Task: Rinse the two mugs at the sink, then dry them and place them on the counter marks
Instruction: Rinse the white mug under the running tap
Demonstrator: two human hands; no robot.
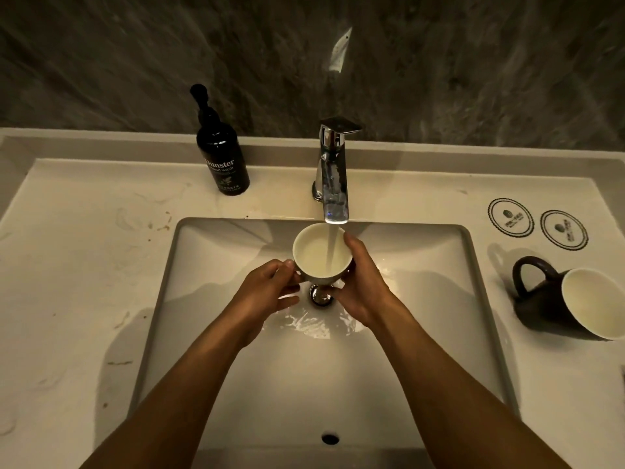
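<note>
I hold a mug [314,253] with a pale inside upright over the sink basin [236,252], under the chrome faucet [333,174]. Water runs from the spout into the mug. My left hand [270,289] grips its left side and my right hand [360,282] wraps its right side. A second dark mug [571,299] with a pale inside and a loop handle stands on the counter at the right. Just behind it are two round printed marks [510,217] [563,229].
A dark hand-wash pump bottle [221,154] stands at the back left of the basin. The chrome drain [320,295] sits below the mug, with splashed water around it. The pale counter [84,265] left of the basin has small stains. A dark stone wall rises behind.
</note>
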